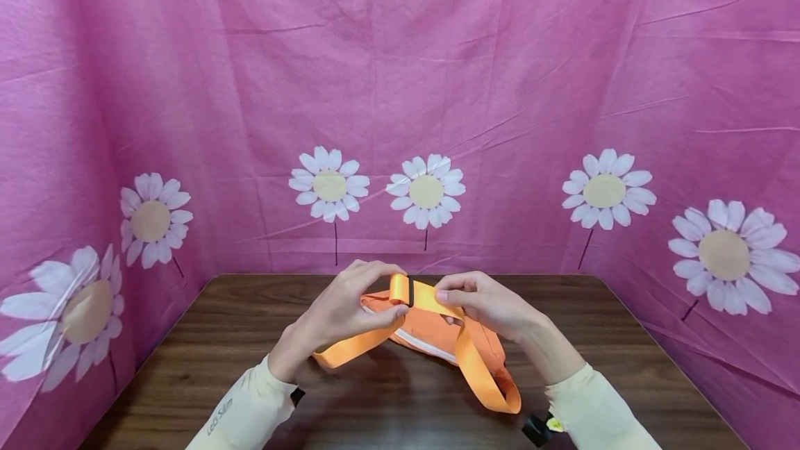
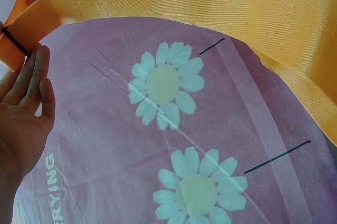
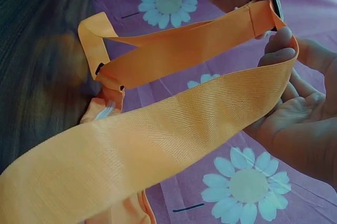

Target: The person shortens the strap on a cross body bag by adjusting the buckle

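An orange waist bag [image 1: 431, 332] with a white zipper lies on the table, its webbing strap [image 1: 478, 367] raised in front of it. My left hand [image 1: 340, 301] pinches the black strap slider [image 1: 410, 292] by its ends between thumb and fingers. A short loop of webbing stands out of the slider on the left hand's side. Just to the right, my right hand [image 1: 490, 301] pinches the strap between thumb and fingers. In the right wrist view, webbing [image 3: 174, 129] passes around the right hand's fingertips and hangs down in a long band. Further along, a second black fitting [image 3: 100, 69] joins the strap near the bag.
The brown wooden table [image 1: 250, 339] ends at a pink cloth [image 1: 400, 89] printed with daisies, which stands behind it and at both sides. Black bits of the wrist gear [image 1: 536, 429] show by the cream sleeves [image 1: 250, 408].
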`<state>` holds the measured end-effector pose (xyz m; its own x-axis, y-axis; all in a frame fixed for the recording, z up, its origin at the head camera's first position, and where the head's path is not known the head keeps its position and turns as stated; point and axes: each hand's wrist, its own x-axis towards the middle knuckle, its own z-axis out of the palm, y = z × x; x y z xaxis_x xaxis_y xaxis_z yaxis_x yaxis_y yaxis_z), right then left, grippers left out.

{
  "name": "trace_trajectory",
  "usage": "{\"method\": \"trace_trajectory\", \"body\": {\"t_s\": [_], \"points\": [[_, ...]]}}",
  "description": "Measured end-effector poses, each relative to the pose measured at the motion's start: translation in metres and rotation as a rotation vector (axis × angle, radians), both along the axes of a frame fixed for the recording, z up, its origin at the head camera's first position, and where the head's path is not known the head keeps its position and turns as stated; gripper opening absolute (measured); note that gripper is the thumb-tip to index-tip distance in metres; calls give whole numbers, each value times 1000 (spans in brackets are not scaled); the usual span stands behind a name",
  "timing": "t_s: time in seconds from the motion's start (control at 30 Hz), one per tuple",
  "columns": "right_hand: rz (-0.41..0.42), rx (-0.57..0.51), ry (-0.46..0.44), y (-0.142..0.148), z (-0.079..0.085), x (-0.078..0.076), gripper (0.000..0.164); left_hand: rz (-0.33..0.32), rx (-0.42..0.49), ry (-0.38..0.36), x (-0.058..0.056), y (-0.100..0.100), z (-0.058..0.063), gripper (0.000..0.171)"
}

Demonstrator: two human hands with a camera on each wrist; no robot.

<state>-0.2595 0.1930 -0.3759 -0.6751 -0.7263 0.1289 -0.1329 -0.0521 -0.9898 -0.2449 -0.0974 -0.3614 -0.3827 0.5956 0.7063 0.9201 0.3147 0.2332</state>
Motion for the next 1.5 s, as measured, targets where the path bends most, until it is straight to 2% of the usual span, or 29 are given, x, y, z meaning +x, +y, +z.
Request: {"method": "trace_trajectory", "body": {"t_s": [0.27,0.67,1.03,1.37,1.5], "points": [[24,-48,-22,-3,-4,-1,18,-19,-6,-61,0,3,-6,47],[8,-9,14,-11,-6,2,20,-80,-20,-30,-2,12,-14,47],[16,-32,-40,-4,-7,-2,19,-46,31,-13,-2,10,-9,48],[10,-28,-40,-7,-6,0,16,-69,17,-46,-1,15,-13,51],[14,-12,-44,-10,-4,3,17,-64,-3,-37,-1,17,-14,50]]}}
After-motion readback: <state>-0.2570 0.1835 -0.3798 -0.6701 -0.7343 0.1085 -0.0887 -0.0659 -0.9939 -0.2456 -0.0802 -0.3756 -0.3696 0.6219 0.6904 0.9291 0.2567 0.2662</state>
